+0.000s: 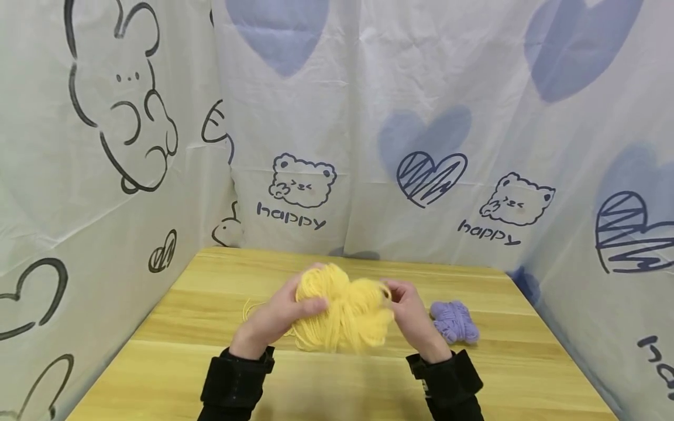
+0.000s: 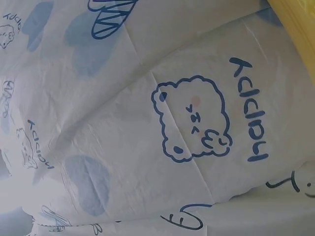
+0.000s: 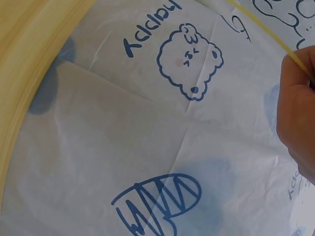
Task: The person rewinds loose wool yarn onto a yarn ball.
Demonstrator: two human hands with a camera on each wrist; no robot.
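Observation:
My left hand grips a bundle of yellow yarn, its thumb across the front and the loops fanned out to the right. At the bundle's right side is my right hand, fingers curled. In the right wrist view this hand pinches a taut yellow yarn strand that runs up and to the left. A loose yarn end trails to the left behind my left wrist. The left wrist view shows neither that hand nor the yarn.
A purple yarn bundle, wound round its middle, lies on the wooden table just right of my right hand. White printed cloth hangs behind the table and along both sides.

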